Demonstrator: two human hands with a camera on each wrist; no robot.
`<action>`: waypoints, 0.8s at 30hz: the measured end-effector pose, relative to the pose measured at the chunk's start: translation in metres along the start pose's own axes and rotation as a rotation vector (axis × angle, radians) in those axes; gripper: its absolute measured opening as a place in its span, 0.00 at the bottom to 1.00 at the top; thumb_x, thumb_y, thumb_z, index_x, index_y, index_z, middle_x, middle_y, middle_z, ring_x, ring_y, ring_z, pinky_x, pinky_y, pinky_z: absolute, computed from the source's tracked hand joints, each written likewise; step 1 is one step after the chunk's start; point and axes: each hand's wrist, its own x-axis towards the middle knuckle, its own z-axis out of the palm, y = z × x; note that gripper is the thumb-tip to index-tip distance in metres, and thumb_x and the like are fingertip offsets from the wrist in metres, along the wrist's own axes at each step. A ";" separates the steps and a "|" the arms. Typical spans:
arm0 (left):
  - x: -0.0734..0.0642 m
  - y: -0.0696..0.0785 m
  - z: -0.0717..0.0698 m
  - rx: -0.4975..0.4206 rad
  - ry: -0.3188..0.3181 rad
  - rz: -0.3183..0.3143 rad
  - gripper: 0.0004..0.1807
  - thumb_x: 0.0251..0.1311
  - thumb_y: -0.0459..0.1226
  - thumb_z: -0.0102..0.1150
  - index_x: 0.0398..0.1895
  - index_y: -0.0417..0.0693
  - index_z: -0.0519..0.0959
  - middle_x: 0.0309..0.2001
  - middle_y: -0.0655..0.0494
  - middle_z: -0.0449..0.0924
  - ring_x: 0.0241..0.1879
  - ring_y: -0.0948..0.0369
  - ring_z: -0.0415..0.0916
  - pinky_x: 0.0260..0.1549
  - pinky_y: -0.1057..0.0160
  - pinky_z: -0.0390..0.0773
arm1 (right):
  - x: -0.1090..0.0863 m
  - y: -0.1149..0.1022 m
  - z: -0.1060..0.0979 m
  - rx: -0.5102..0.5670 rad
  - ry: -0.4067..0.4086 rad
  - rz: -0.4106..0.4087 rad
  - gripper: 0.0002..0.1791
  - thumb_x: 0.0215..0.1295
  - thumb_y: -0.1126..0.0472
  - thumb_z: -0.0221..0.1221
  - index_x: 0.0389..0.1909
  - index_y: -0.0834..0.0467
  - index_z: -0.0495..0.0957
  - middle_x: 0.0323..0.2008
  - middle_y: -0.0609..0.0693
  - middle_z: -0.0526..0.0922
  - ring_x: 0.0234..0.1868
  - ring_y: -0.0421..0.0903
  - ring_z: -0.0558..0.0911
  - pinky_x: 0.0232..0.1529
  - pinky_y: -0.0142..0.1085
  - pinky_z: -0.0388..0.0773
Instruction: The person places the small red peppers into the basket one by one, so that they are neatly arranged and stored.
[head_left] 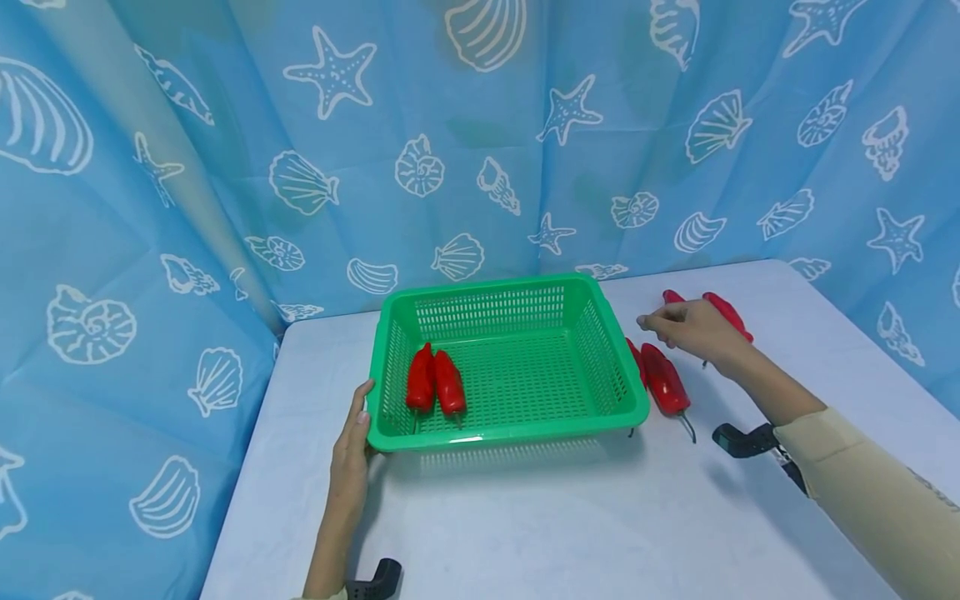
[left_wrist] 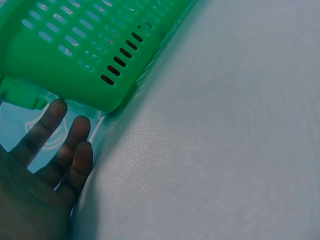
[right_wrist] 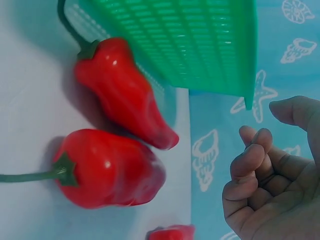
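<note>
A green plastic basket (head_left: 517, 431) stands on the table with two red peppers (head_left: 450, 385) side by side at its left. My left hand (head_left: 350, 462) is at the basket's left rim, fingers extended; in the left wrist view the fingertips (left_wrist: 56, 107) reach its corner. Right of the basket my right hand (head_left: 693, 327) hovers, thumb apart and fingers loosely bent, holding nothing. Below it lies a red pepper (head_left: 666, 379) with a green stem; another pepper (right_wrist: 117, 87) lies against the basket wall, partly hidden in the head view.
Farther back, beyond the right hand, lie more red peppers (head_left: 727, 315), partly covered by the hand. A white cloth covers the table (head_left: 495, 525). Behind it hangs a blue curtain (head_left: 420, 100) printed with shells and starfish.
</note>
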 end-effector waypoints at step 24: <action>-0.002 0.002 0.000 0.017 0.002 0.036 0.27 0.78 0.57 0.28 0.77 0.74 0.57 0.74 0.57 0.60 0.58 0.55 0.67 0.53 0.48 0.67 | 0.001 0.043 0.012 -0.020 0.009 0.069 0.31 0.61 0.50 0.69 0.57 0.68 0.76 0.42 0.60 0.79 0.43 0.57 0.75 0.34 0.39 0.81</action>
